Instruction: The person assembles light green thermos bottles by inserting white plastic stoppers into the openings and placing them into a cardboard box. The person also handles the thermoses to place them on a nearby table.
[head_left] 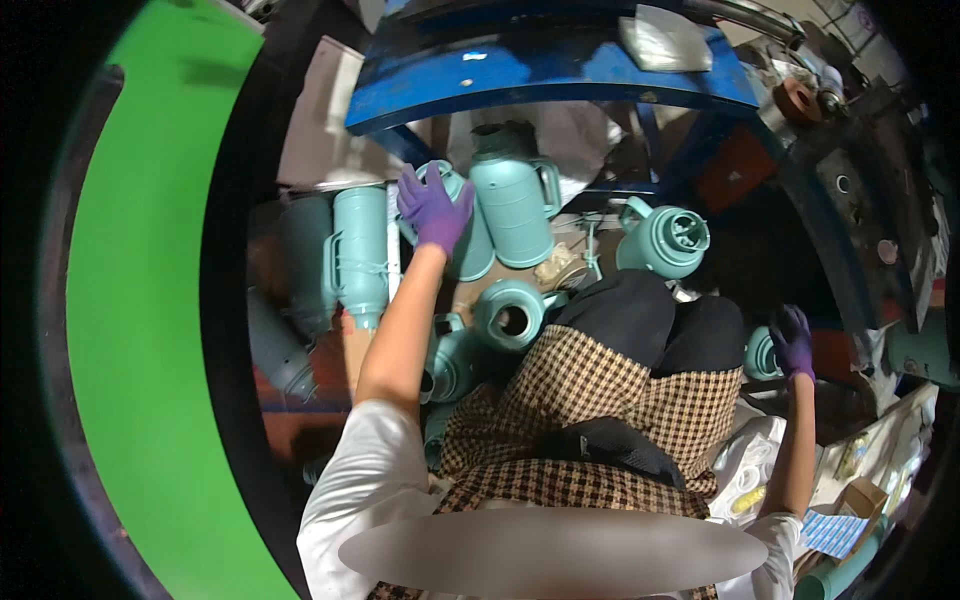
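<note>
Keeping pressure even should help stop the flask (474,250) tipping; it's directly under the L hand (437,212), fingers spread open over its top, arm reaching fwd. 2nd flask (513,210) just R of those fingers. R hand (794,346) out to the side, 3rd flask (761,354) just L of its fingers; can't tell if gripping.

the purple-gloved left hand (438,208) hides part of a mint-green handled flask (474,250). whether the right hand (793,342) touches the small mint-green vessel (761,353) beside it is unclear. a blurred grey oval (550,552) masks part of the checked apron (600,365); the bottom edge cuts off a mint-green cylinder (835,580) and the green panel (150,270).
</note>
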